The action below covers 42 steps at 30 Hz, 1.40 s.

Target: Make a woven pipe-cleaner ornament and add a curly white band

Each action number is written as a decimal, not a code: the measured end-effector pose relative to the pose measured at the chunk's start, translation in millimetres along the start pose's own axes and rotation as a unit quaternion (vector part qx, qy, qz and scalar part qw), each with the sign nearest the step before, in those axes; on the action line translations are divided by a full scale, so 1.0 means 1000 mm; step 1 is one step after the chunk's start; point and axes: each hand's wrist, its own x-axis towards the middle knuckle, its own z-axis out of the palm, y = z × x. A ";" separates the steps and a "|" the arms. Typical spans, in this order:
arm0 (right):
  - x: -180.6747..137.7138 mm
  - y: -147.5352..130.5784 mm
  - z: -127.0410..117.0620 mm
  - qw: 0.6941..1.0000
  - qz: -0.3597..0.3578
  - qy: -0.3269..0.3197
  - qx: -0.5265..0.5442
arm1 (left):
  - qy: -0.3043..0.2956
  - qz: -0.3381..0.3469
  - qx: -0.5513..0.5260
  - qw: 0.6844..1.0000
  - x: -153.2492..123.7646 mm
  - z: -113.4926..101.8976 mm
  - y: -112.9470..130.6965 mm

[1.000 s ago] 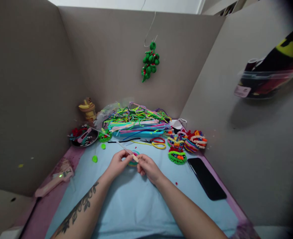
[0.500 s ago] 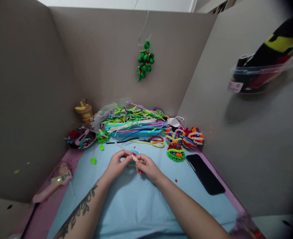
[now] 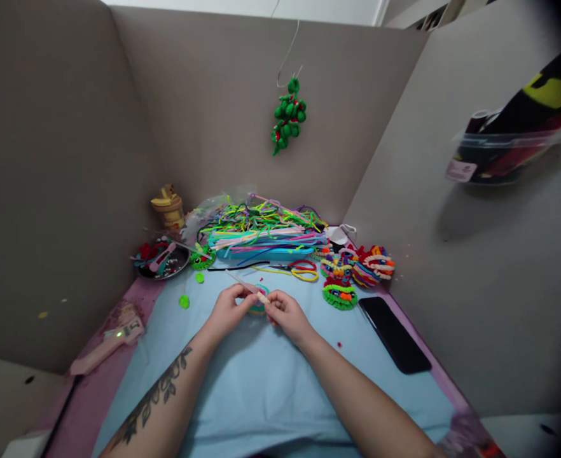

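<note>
A pale cream pipe cleaner point(image 3: 262, 297) is pinched between my two hands above the middle of the blue cloth. Its short end looks coiled or bumpy, while a straight, whitish length points away to the upper left. My left hand point(image 3: 227, 312) closes on it from the left side. From the right, the fingers of my right hand point(image 3: 286, 315) pinch the bumpy end. Partly hidden beneath the fingers is a small round teal, pink and yellow piece point(image 3: 257, 310) on the cloth. Scissors point(image 3: 303, 270) with red and yellow handles lie just beyond the hands.
Behind lies a heap of coloured pipe cleaners point(image 3: 266, 238) in a blue tray. Finished colourful fuzzy pieces point(image 3: 340, 296) and a black phone point(image 3: 395, 334) are to the right. On the left are a pink glue gun point(image 3: 111, 343) and a metal bowl point(image 3: 170, 267). Grey partitions point(image 3: 214, 95) enclose the table.
The whole view has shifted slightly, so things appear a little further right. Both hands keep their pinch on the pipe cleaner, with only slight finger movement.
</note>
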 end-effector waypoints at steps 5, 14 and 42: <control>0.001 -0.002 -0.001 1.000 -0.004 0.015 -0.014 | -0.024 0.002 -0.006 1.000 0.002 -0.002 -0.002; -0.001 0.002 -0.007 0.998 0.036 -0.055 0.017 | -0.047 -0.022 -0.043 0.998 0.003 -0.006 -0.003; 0.008 0.012 -0.019 0.854 -0.335 0.112 -0.381 | 0.055 -0.021 -0.060 0.996 0.006 -0.010 -0.004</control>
